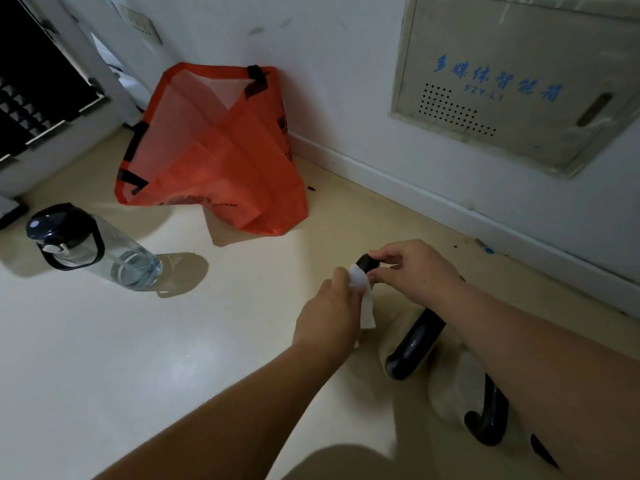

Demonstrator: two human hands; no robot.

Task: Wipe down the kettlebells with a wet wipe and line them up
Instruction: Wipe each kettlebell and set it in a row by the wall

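Note:
Low on the right, on the pale floor, stand kettlebells with beige bodies and black handles. My right hand (417,271) pinches the top of the farthest black handle (365,262). My left hand (329,315) presses a white wet wipe (363,296) against that handle's left side. Both hands hide this kettlebell's body. A second kettlebell (415,344) sits just below my right wrist. Closer to me, under my right forearm, a third kettlebell (486,420) is partly covered.
An orange bag (214,150) slumps against the white wall behind. A clear water bottle (93,247) with a dark lid stands on the floor at left. A baseboard (433,199) and a wall panel box (519,81) run along the right. Dark furniture (31,98) fills the upper left.

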